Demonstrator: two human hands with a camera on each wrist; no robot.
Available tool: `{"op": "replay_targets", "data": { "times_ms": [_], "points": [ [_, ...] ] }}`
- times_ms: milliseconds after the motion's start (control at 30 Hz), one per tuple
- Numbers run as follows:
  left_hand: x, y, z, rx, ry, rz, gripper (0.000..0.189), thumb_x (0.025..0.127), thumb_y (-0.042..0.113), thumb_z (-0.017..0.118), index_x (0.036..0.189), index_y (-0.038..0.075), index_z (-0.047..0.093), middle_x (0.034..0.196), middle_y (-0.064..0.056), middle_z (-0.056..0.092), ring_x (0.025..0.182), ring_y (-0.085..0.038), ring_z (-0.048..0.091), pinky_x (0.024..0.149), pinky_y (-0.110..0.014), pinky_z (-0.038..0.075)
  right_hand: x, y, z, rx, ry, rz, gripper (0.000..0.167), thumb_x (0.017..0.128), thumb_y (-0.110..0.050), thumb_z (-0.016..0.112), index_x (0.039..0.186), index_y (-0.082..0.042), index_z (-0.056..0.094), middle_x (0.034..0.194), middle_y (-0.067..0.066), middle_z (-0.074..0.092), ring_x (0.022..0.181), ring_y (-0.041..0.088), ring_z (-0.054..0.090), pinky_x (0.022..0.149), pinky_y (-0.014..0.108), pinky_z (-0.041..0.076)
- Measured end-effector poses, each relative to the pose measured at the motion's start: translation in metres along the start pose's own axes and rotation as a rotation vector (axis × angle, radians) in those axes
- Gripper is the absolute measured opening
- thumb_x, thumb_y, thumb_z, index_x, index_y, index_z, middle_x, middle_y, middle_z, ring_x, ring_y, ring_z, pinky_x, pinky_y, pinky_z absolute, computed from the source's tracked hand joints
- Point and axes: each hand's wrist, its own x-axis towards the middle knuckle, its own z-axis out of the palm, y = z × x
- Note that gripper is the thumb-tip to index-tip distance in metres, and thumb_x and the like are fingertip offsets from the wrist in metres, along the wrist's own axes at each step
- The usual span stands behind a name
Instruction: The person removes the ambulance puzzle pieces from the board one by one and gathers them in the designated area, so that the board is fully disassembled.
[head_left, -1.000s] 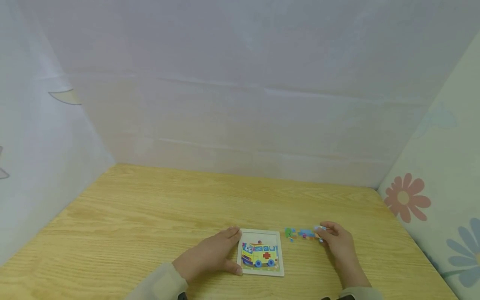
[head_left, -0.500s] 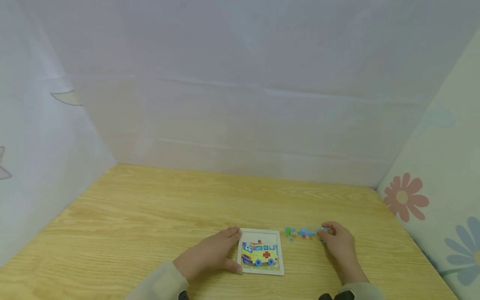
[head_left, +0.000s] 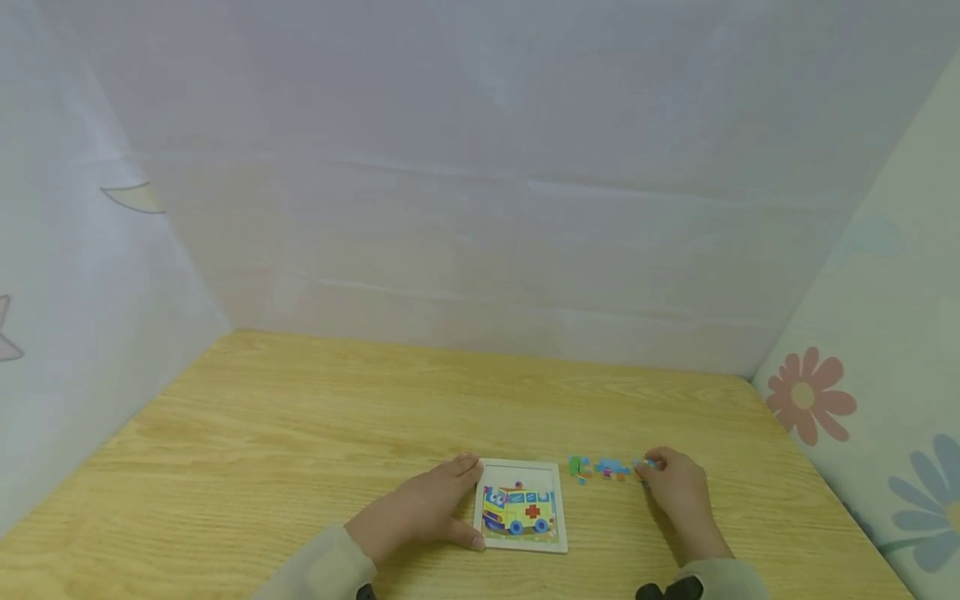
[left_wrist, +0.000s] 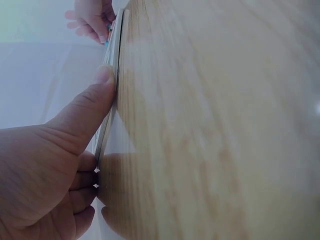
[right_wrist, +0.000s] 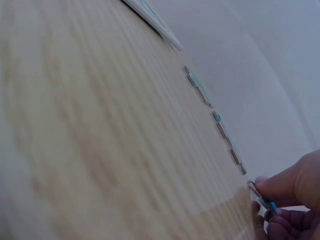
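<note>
A square jigsaw puzzle (head_left: 519,508) in a white tray frame (head_left: 562,546) shows a yellow ambulance, with a bare whitish strip along its far side. My left hand (head_left: 426,507) holds the frame's left side, thumb at the near corner and fingers at the far one; the left wrist view shows this thumb (left_wrist: 92,102) on the edge. Right of the frame, my right hand (head_left: 678,492) pinches a blue-edged puzzle piece (right_wrist: 263,197) between thumb and fingers, low at the table. Its picture is mostly hidden by the fingers.
Between frame and right hand lie a green-and-blue puzzle piece (head_left: 577,467) and a blue puzzle piece (head_left: 612,468), flat in a row. The wooden table (head_left: 337,400) meets a pale cloth wall (head_left: 480,250) behind and a flower-patterned side wall (head_left: 862,358).
My right hand has lowered the pinched puzzle piece toward the end of the row, with its fingers shifting slightly to the right. The left hand and the frame stay in place.
</note>
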Motion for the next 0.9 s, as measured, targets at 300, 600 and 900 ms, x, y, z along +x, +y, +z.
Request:
{"op": "replay_targets", "data": {
  "times_ms": [300, 600, 900],
  "points": [
    [0.000, 0.001, -0.002, 0.007, -0.010, 0.003, 0.098, 0.070, 0.062, 0.065, 0.141, 0.001, 0.035, 0.149, -0.014, 0.031, 0.137, -0.029, 0.030, 0.111, -0.041, 0.029, 0.000, -0.002, -0.001, -0.015, -0.035, -0.012, 0.037, 0.089, -0.016, 0.058, 0.114, 0.011, 0.055, 0.105, 0.033, 0.060, 0.098, 0.049, 0.056, 0.079, 0.054, 0.051],
    [0.000, -0.001, 0.000, -0.005, -0.012, 0.003, 0.099, 0.070, 0.063, 0.064, 0.141, 0.001, 0.035, 0.149, -0.013, 0.030, 0.137, -0.029, 0.029, 0.111, -0.042, 0.029, -0.003, 0.001, -0.002, 0.083, -0.017, 0.048, 0.051, 0.092, -0.022, 0.052, 0.130, 0.010, 0.037, 0.110, 0.033, 0.054, 0.098, 0.047, 0.055, 0.078, 0.052, 0.050],
    [0.002, -0.003, 0.002, -0.008, -0.014, 0.004, 0.099, 0.070, 0.063, 0.064, 0.142, 0.002, 0.034, 0.150, -0.012, 0.029, 0.137, -0.028, 0.028, 0.111, -0.041, 0.029, -0.010, -0.008, -0.007, 0.315, -0.012, 0.093, 0.057, 0.095, -0.037, 0.048, 0.135, 0.001, 0.035, 0.107, 0.016, 0.054, 0.088, 0.024, 0.060, 0.067, 0.026, 0.048]
  ]
}}
